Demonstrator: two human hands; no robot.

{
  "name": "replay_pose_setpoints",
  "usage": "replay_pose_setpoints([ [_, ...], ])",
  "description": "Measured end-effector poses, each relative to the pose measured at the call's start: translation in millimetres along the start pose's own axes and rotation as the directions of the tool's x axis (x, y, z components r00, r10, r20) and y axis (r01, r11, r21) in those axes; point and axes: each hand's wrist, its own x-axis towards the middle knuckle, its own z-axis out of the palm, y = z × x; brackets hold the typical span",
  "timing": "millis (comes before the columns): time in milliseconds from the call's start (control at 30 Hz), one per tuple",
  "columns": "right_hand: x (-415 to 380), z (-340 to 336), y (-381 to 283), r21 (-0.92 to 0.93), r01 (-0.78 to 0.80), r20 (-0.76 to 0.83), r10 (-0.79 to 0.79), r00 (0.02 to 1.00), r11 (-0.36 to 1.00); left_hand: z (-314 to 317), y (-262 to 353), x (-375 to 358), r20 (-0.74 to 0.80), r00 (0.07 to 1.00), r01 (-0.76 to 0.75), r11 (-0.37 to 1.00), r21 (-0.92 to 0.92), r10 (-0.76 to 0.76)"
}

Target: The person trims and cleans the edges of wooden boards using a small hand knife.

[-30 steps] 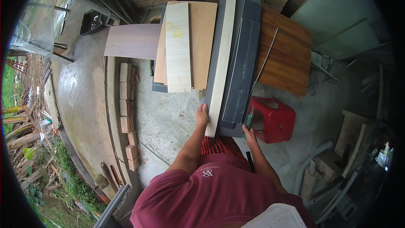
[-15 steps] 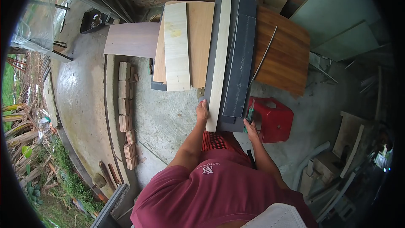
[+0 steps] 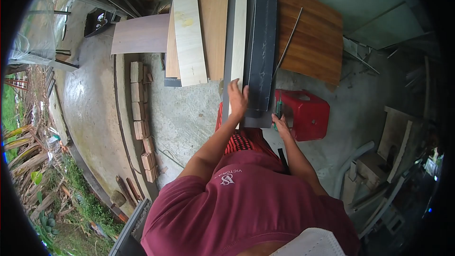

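Observation:
My left hand (image 3: 238, 98) lies over a long pale wooden strip (image 3: 238, 42), its fingers apart and not wrapped round it. The strip runs lengthwise on a long dark grey board (image 3: 232, 23). Beside it on the same board is a narrower black panel (image 3: 261, 57) with whitish streaks. In my right hand (image 3: 281, 124) is a green-handled screwdriver (image 3: 278, 109), pointing away from me near the board's right edge. Its tip is too small to make out clearly.
A red plastic stool (image 3: 310, 116) stands to the right. A brown wooden panel (image 3: 310, 38) carries a thin metal rod (image 3: 289, 38). Light wood sheets (image 3: 215, 33) lie left of the board. Stacked bricks (image 3: 137, 92) line a low ledge, and stone-like blocks (image 3: 372, 163) sit lower right.
My left hand has moved off the board's left edge onto the pale strip, its fingers spreading. My right hand still holds the screwdriver. The boards appear higher in view.

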Motion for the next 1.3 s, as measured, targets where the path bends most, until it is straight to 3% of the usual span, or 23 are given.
replay_pose_setpoints([
  [67, -13, -5, -8, 0.16, -0.058, 0.081, 0.046, 0.996, 0.985, 26, 14, -9, 0.055, 0.998, -0.041, 0.998, -0.052, 0.044],
  [133, -22, -12, -3, 0.2, -0.046, 0.044, 0.037, 0.998, 0.979, 48, 31, -23, 0.142, 0.99, -0.02, 0.973, 0.23, -0.013],
  [167, -27, -17, 0, 0.235, -0.035, 0.014, 0.033, 0.999, 0.971, 56, 35, -29, 0.147, 0.989, -0.026, 0.975, 0.22, -0.007],
  [233, -36, -31, 12, 0.292, -0.029, 0.016, 0.026, 1.0, 0.956, 66, 45, -37, 0.236, 0.934, 0.092, 0.819, 0.567, -0.268],
  [367, -57, -59, 43, 0.384, -0.058, 0.028, 0.052, 0.998, 0.921, 90, 32, -43, 0.143, 0.949, 0.149, 0.802, 0.578, -0.28],
  [500, -89, -81, 54, 0.334, -0.055, -0.007, 0.061, 0.998, 0.941, 83, 42, -42, 0.111, 0.951, 0.168, 0.784, 0.597, -0.289],
  [633, -92, -88, 64, 0.353, -0.025, -0.022, 0.035, 0.999, 0.935, 64, 52, -45, 0.108, 0.965, 0.141, 0.82, 0.555, -0.239],
  [700, -93, -86, 56, 0.468, 0.075, -0.068, -0.049, 0.997, 0.88, 50, 65, -50, 0.185, 0.949, 0.157, 0.894, 0.42, -0.254],
  [767, -94, -82, 33, 0.457, 0.093, -0.055, -0.076, 0.996, 0.885, 28, 77, -62, 0.206, 0.946, 0.157, 0.91, 0.384, -0.25],
  [833, -92, -81, 1, 0.441, 0.112, -0.044, -0.103, 0.994, 0.891, -2, 87, -75, 0.419, 0.862, 0.22, 0.955, 0.196, -0.285],
  [867, -90, -80, -15, 0.368, 0.207, -0.046, -0.205, 0.978, 0.906, -16, 85, -82, 0.409, 0.867, 0.221, 0.955, 0.197, -0.285],
  [933, -90, -77, -54, 0.212, 0.357, -0.065, -0.351, 0.934, 0.91, -45, 77, -92, 0.59, 0.781, 0.341, 0.931, -0.132, -0.203],
  [967, -92, -76, -77, 0.128, 0.404, -0.087, -0.395, 0.915, 0.906, -66, 85, -92, 0.589, 0.781, 0.343, 0.931, -0.125, -0.208],
  [1033, -107, -76, -124, -0.274, 0.55, -0.102, -0.592, 0.799, 0.789, -114, 117, -92, 0.743, 0.637, 0.64, 0.678, -0.363, -0.203],
  [1100, -125, -73, -170, -0.4, 0.836, -0.029, -0.917, 0.398, 0.376, -133, 118, -94, 0.734, 0.652, 0.645, 0.647, -0.406, -0.19],
  [1133, -131, -73, -187, -0.396, 0.834, -0.033, -0.914, 0.405, 0.384, -145, 125, -92, 0.752, 0.617, 0.689, 0.622, -0.372, -0.234],
  [1200, -137, -72, -212, -0.504, 0.86, 0.332, -0.9, 0.282, 0.083, -156, 123, -91, 0.755, 0.613, 0.7, 0.602, -0.384, -0.232],
  [1233, -133, -70, -216, -0.505, 0.859, 0.331, -0.9, 0.283, 0.084, -161, 122, -89, 0.757, 0.613, 0.709, 0.58, -0.401, -0.225],
  [1300, -123, -67, -225, -0.512, 0.857, 0.473, -0.85, 0.232, -0.051, -168, 115, -84, 0.756, 0.622, 0.693, 0.591, -0.412, -0.203],
])
